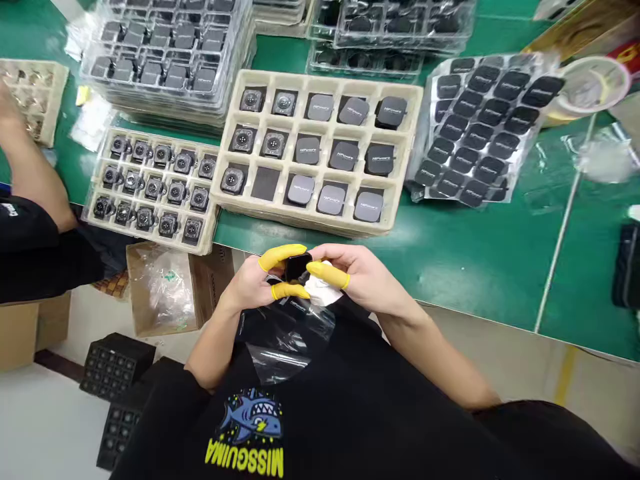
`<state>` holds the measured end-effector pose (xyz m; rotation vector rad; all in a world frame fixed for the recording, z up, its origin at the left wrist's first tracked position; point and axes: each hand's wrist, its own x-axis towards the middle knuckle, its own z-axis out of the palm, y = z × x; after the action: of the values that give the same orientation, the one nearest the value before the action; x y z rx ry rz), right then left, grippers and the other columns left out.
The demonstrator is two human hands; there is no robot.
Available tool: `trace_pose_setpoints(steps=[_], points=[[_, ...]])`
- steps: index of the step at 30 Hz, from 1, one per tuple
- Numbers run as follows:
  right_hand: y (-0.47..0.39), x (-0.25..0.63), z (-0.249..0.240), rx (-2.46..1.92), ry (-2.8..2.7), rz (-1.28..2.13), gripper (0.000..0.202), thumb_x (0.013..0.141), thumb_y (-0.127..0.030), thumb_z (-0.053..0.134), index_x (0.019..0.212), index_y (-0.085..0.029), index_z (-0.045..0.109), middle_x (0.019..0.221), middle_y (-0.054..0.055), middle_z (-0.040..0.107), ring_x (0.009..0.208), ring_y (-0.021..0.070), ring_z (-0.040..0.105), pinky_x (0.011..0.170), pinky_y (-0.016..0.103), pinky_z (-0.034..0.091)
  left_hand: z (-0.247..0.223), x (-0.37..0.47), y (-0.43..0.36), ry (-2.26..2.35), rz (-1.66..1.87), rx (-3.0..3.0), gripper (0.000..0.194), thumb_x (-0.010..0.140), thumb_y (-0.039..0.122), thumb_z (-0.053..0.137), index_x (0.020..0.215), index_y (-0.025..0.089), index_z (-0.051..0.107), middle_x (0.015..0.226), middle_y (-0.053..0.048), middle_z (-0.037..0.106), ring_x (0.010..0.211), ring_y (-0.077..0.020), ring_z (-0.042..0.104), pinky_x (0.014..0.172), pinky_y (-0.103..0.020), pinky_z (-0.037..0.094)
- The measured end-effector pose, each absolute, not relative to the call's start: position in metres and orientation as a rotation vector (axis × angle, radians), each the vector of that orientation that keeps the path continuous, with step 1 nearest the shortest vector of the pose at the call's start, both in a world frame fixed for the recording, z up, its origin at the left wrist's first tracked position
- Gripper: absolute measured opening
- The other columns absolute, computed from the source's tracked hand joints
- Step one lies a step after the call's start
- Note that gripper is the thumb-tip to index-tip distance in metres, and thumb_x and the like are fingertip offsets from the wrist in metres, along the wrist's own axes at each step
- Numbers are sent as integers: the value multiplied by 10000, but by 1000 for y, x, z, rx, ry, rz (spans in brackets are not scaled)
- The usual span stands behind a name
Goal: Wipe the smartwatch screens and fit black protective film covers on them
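Observation:
Between my two hands, just off the table's front edge, is a black smartwatch body [299, 265]. My left hand [255, 280], with yellow finger cots on thumb and finger, grips it by its edges. A white wiping cloth [323, 292] is pinched in my right hand [363, 273], whose yellow-covered thumb lies against the watch. Below my hands, a clear plastic film [285, 347] hangs over my shirt. Just beyond, a beige tray [300, 217] holds watch bodies, some showing sensor backs and others covered by dark printed squares; one front-row pocket has no watch in it.
Left of that tray stands another tray of watches [150, 230]. Stacked clear trays [165, 93] rise behind it. To the right lie a sheet of black stickers [467, 133] and a tape roll [595, 83]. A co-worker's arm [37, 167] reaches in at left, above an open carton [163, 293].

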<state>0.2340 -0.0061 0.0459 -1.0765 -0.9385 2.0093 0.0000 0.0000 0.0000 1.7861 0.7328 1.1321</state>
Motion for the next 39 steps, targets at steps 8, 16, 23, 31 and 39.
trace_pose_setpoints(steps=[8, 16, 23, 31, 39], points=[[-19, 240, 46, -1148, -1004, 1717, 312, 937, -485, 938, 1075, -232, 817, 884, 11, 765, 687, 119, 666, 596, 217, 536, -10, 4, 2, 840, 1403, 1796, 876, 585, 643, 1060, 1317, 211, 851, 729, 13, 846, 512, -147, 765, 544, -202, 675], [-30, 254, 69, -974, -1749, 925, 173, 1061, -153, 769, 1181, -273, 742, 1066, 50, 818, 919, 180, 787, 797, 281, 655, 5, 18, 11, 754, 1432, 1855, 772, 708, 715, 970, 1282, 210, 863, 754, -5, 862, 487, -127, 740, 509, -184, 637], [-21, 229, 47, -837, -1942, 590, 97, 1120, -195, 675, 1182, -245, 732, 978, 58, 752, 815, 175, 735, 694, 282, 609, 10, 22, 15, 656, 1429, 1955, 724, 749, 707, 960, 1252, 196, 860, 570, 60, 737, 385, -58, 589, 444, -131, 512], [-18, 234, 40, -1080, -1943, 357, 148, 1069, -151, 676, 1183, -244, 696, 989, 72, 774, 805, 208, 709, 672, 324, 572, 10, 21, 14, 729, 1452, 1843, 736, 627, 695, 1038, 1172, 218, 904, 590, 43, 773, 419, -102, 675, 455, -156, 579], [-11, 263, 72, -907, -1818, 809, 114, 1063, -197, 754, 1136, -270, 705, 944, 31, 777, 738, 177, 698, 642, 299, 571, 8, 11, 20, 800, 1432, 1780, 836, 540, 807, 997, 1116, 206, 914, 569, 32, 745, 375, -123, 620, 365, -215, 538]])
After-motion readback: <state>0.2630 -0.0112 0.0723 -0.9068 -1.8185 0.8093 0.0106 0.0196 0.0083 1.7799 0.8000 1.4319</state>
